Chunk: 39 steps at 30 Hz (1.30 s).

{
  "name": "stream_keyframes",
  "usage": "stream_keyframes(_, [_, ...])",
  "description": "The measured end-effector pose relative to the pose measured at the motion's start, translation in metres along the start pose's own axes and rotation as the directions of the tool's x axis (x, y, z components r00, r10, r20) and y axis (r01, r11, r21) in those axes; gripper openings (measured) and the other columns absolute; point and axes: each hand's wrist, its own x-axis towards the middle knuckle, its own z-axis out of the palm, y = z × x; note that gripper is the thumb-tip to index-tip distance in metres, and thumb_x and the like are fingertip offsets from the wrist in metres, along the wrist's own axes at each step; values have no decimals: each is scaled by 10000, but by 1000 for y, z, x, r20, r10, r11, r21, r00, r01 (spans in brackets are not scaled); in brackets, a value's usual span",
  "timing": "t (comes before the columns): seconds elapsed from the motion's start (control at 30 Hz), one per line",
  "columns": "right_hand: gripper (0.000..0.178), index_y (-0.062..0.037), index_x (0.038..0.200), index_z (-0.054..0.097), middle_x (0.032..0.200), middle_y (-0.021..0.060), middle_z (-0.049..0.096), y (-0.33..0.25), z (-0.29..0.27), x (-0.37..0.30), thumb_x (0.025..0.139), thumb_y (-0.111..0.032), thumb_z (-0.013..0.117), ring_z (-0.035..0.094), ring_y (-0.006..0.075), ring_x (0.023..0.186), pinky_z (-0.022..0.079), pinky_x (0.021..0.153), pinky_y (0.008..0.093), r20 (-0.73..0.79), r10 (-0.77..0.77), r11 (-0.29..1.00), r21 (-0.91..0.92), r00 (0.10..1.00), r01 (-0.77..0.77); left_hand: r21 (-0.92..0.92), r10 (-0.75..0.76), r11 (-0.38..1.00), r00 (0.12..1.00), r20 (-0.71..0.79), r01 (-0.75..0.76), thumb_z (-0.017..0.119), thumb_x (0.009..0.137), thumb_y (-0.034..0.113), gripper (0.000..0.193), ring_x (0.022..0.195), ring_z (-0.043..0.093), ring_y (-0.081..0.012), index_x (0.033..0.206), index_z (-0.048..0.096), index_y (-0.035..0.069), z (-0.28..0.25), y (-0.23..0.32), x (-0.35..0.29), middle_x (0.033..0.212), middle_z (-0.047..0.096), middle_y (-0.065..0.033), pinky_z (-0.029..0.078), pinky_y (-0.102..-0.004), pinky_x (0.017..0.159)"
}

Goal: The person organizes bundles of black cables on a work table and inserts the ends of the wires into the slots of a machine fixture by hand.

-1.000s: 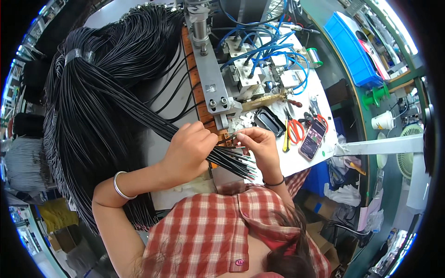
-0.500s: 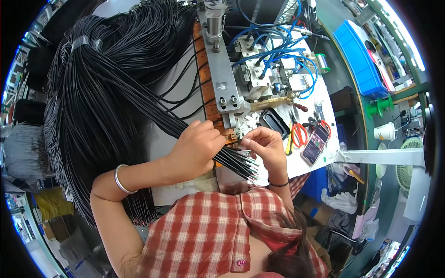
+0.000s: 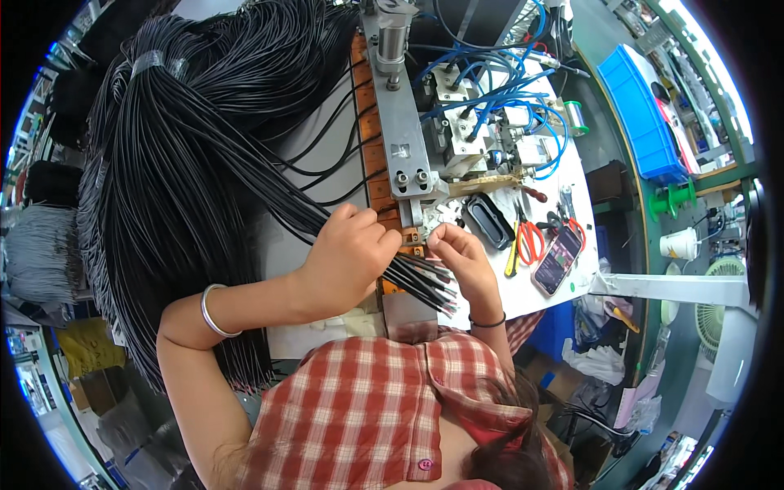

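The person's left hand [image 3: 351, 253] is clenched around a small bunch of black cables [image 3: 420, 282], and the stripped ends of that bunch fan out past the fist toward the lower right, stopping just short of the right wrist. The bunch's long axis runs on a slant, from the great hanging mass of black cable [image 3: 180, 188] at the upper left, through the left fist, and down to the loose tips at the lower right. The right hand [image 3: 461, 261] sits just beside those tips, closer to them than the left hand is, with its fingers curled in and pinched together near the top of the fanned ends; it appears to be nipping a single cable end between thumb and forefinger, though the pinch itself is too small to make out for certain. Directly above the two hands, almost touching the right fingertips, stands the grey metal press fixture [image 3: 404, 139] with its strip of copper-coloured blocks [image 3: 377, 171], so the cable tips lie just below the fixture's lower end. Red-handled scissors [image 3: 531, 241] and a phone [image 3: 558, 260] lie on the white bench [image 3: 294, 245] to the right, well apart from both hands.
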Motion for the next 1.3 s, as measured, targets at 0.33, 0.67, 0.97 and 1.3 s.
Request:
stream_keyframes(0.33, [60,-20,868,583,686,-19,563,3,2,-7,837,-61,614,459,8,533,332,465,146,-82,-146,958,-261,986,121,91,19,996,1000,-9,-19,573,569,-20,186,721,478,-238,736,522,42,5,-1,-2,680,479,-73,358,-354,654])
stream_keyframes(0.67, [74,13,862,652,741,5,628,-8,5,-16,807,-36,649,535,31,627,414,551,169,-98,-164,975,-167,982,146,2,31,1000,999,11,-31,613,570,0,186,729,485,-232,696,486,46,-3,3,1,703,493,-77,387,-335,627])
stream_keyframes(0.97, [43,25,813,631,707,45,630,-9,7,-13,780,2,647,524,44,555,388,484,164,72,-90,992,97,993,83,-49,16,999,1000,21,-15,603,569,-4,175,751,472,-245,696,491,40,-8,3,6,708,491,-76,385,-334,652])
stream_keyframes(1.3, [53,-2,820,599,650,-4,571,2,-4,-7,827,-47,627,468,26,502,337,425,161,-27,-172,972,-168,985,165,-90,56,994,998,-1,-56,553,541,-40,197,744,463,-258,716,496,34,1,1,3,701,478,-81,365,-360,669])
